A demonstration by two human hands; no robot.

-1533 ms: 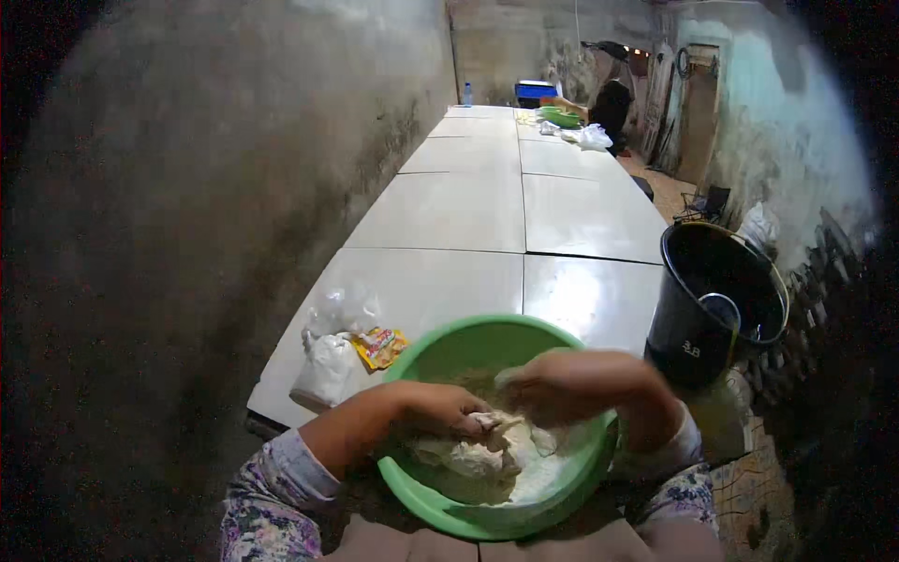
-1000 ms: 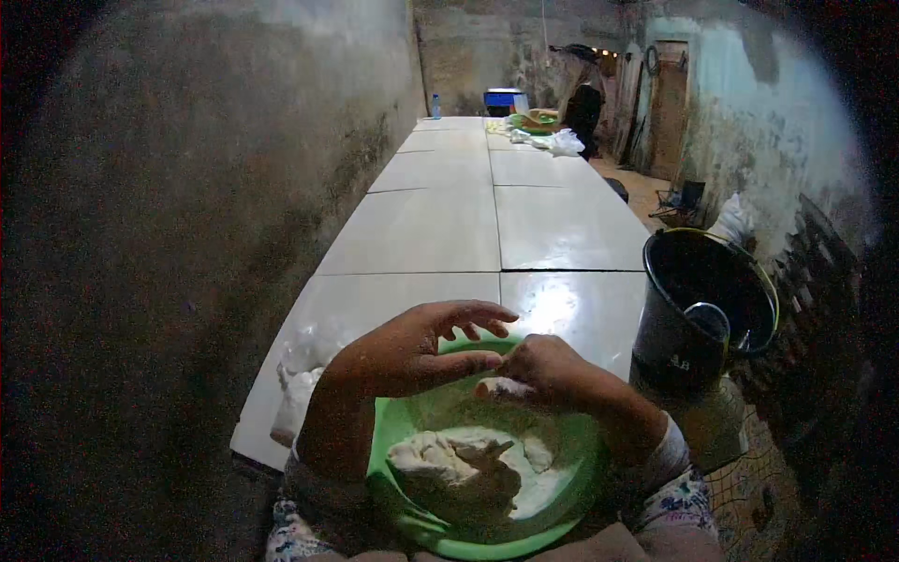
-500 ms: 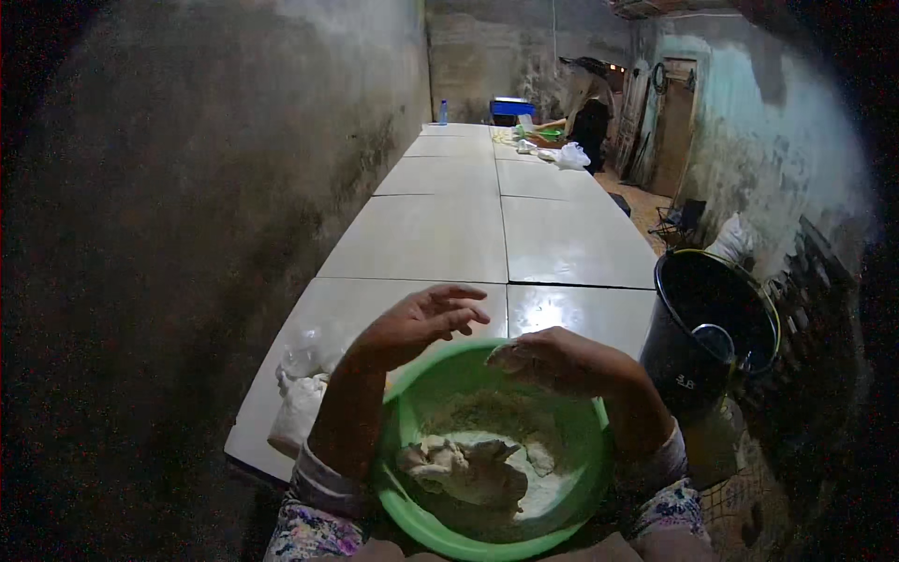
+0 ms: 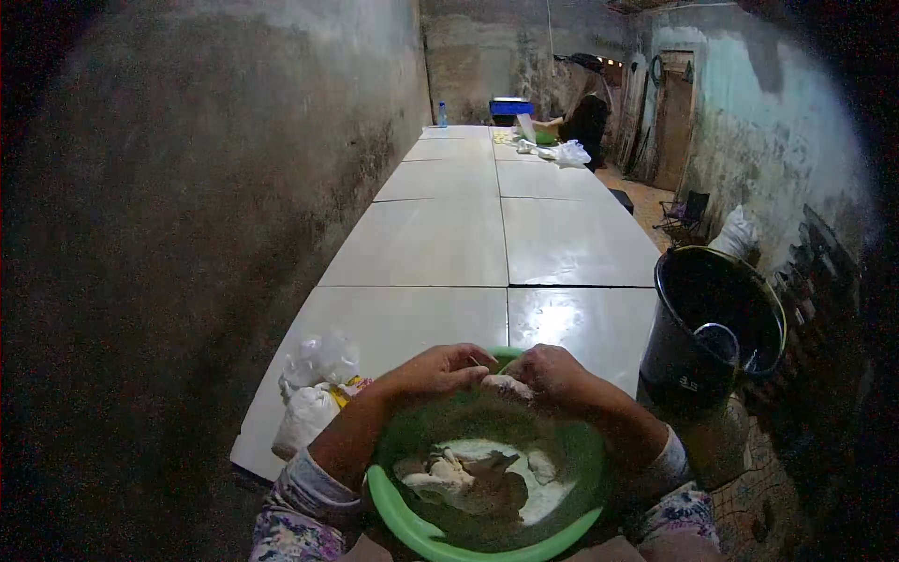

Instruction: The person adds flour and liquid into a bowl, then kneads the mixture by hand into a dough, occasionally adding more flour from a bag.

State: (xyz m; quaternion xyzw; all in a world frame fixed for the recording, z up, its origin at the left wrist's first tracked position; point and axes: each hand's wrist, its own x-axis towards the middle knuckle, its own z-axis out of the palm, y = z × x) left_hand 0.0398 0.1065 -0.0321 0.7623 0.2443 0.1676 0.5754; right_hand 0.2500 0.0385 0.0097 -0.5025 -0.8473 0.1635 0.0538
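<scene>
My left hand (image 4: 448, 370) hangs over the upper rim of a green basin (image 4: 393, 501), fingers curved but apart, close to my right hand (image 4: 545, 375). The right hand's fingers are bent closed, with pale flour or dough on them; whether they hold anything is unclear. Below both hands, a lumpy piece of dough (image 4: 445, 478) lies in the basin beside loose white flour (image 4: 548, 496). Left of the basin sit a white bag (image 4: 304, 421), a crumpled clear bag (image 4: 323, 359) and a yellow packet (image 4: 355, 384), partly hidden.
A black bucket (image 4: 684, 347) stands at the right of the long white-tiled table (image 4: 431, 244). At the far end are a person in dark clothing (image 4: 585, 126), a blue crate (image 4: 510, 108), plastic bags (image 4: 571, 155) and a bottle (image 4: 441, 115). A wall (image 4: 215, 206) borders the left.
Both hands have risen out of the dough to above the rim. Since half a second ago the left has lowered toward the right, whose fingers are now more curled.
</scene>
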